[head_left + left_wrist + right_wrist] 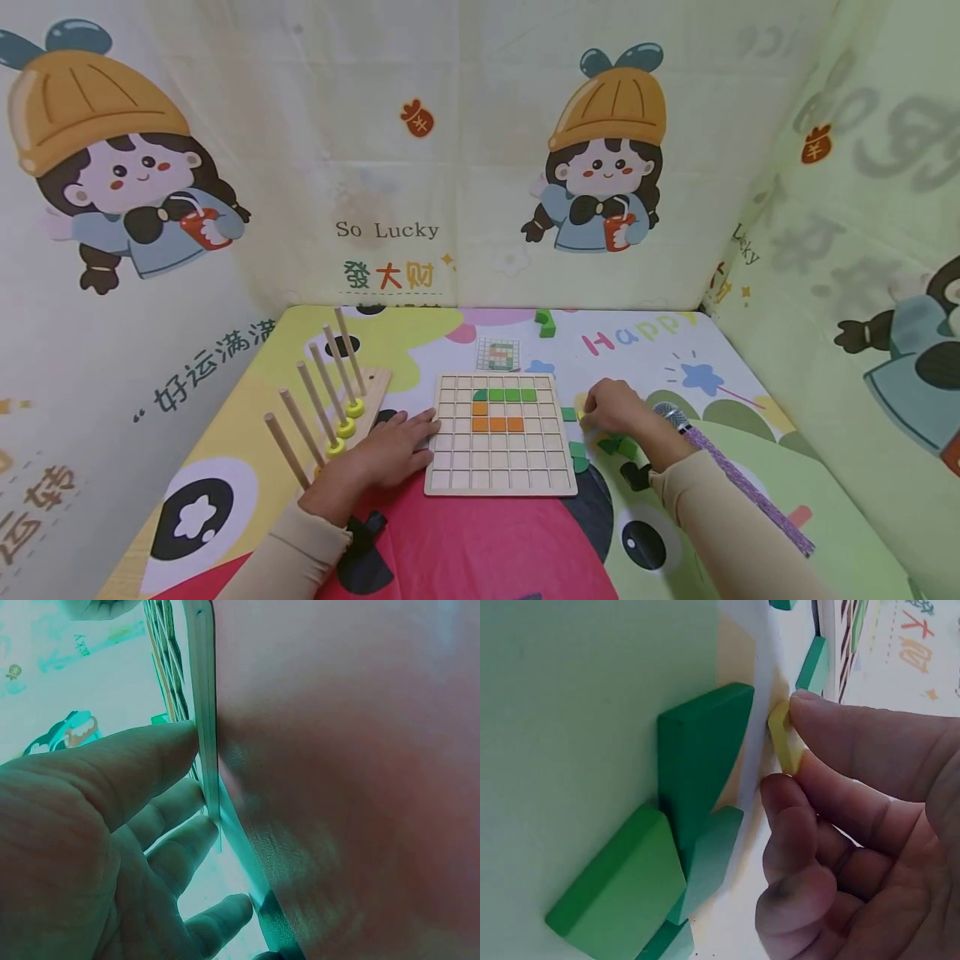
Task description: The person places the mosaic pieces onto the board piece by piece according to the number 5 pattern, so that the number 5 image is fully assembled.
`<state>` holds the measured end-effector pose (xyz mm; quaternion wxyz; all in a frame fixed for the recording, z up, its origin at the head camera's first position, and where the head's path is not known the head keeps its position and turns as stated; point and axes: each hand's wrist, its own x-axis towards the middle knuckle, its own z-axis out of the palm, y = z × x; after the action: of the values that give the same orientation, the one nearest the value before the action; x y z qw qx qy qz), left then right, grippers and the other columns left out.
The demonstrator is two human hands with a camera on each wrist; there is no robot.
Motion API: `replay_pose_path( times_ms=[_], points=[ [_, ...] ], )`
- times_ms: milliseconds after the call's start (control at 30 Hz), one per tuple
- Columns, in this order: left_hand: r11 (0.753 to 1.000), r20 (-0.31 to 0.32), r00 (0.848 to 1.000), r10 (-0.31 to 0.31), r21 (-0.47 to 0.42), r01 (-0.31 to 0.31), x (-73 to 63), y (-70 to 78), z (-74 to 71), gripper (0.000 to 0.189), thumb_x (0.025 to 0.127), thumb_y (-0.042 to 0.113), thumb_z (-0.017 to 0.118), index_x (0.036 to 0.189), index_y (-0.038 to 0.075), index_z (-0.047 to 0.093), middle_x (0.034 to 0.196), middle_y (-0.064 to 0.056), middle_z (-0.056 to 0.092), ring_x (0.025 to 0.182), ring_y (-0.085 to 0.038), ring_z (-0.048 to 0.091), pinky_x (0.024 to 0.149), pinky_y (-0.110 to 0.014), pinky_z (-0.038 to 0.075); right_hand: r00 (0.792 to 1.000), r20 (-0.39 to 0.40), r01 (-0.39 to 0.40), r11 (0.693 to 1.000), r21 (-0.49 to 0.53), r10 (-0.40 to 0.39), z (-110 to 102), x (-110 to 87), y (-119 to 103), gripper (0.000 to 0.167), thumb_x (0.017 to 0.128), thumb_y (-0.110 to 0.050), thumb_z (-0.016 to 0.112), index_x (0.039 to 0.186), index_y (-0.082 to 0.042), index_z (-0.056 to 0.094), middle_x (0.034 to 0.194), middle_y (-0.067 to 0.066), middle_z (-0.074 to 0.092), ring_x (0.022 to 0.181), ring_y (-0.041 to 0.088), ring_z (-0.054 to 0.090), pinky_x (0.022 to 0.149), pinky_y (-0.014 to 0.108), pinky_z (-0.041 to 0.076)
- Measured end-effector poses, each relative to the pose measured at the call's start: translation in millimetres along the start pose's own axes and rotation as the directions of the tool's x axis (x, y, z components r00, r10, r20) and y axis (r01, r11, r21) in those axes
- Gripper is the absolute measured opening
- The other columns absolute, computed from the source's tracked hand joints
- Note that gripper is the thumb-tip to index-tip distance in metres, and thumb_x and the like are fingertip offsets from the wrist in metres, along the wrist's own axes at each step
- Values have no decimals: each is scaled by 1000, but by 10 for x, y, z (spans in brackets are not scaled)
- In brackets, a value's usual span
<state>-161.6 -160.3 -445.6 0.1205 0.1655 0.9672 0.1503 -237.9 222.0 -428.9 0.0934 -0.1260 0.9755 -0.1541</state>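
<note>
A wooden grid board [502,475] lies flat before me, holding a row of green pieces [512,395] and several orange squares [497,425] in its cells. My left hand [393,450] rests along the board's left edge, thumb and fingertips touching the rim in the left wrist view. To the board's right, my right hand [618,408] pinches a small yellow block [782,739] between thumb and index finger, low over the tabletop. Loose green blocks [705,742] lie beside that hand, some leaning on one another. Other green pieces [578,456] sit at the board's right edge.
On the left stands a peg rack [378,392] with upright wooden rods and yellow rings. A small pattern card [498,354] lies behind the board, near a green arch-shaped block [545,323]. A microphone with a glittery purple handle [742,483] lies by the right forearm.
</note>
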Motion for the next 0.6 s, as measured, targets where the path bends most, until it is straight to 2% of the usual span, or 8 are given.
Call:
replay_pose_path(
  times_ms=[267, 500, 600],
  points=[
    [1000, 6, 1000, -4, -1, 4, 29, -5, -12, 59, 100, 31, 66, 155, 16, 50, 167, -7, 38, 152, -50, 31, 122, -65, 28, 999, -48, 7, 999, 45, -5, 47, 2, -5, 16, 83, -14, 83, 88, -4, 71, 84, 5, 69, 78, 23, 61, 71, 39, 54],
    [1000, 14, 1000, -6, -3, 6, 5, 5, -22, 59, 100, 30, 67, 154, 15, 51, 167, -8, 39, 151, -50, 32, 121, -65, 29, 993, -60, 109, 990, 88, -104, 67, -62, 26, 17, 86, -11, 79, 101, -3, 77, 92, 9, 75, 82, 24, 68, 74, 41, 56],
    [1000, 17, 1000, -8, 1, 7, 4, 7, -24, 59, 100, 30, 67, 155, 15, 51, 167, -8, 38, 152, -50, 31, 121, -65, 29, 993, -74, 105, 988, 115, -97, 51, -78, 32, 13, 87, -11, 76, 98, -5, 76, 88, 6, 73, 79, 20, 65, 71, 37, 54]
  ],
)
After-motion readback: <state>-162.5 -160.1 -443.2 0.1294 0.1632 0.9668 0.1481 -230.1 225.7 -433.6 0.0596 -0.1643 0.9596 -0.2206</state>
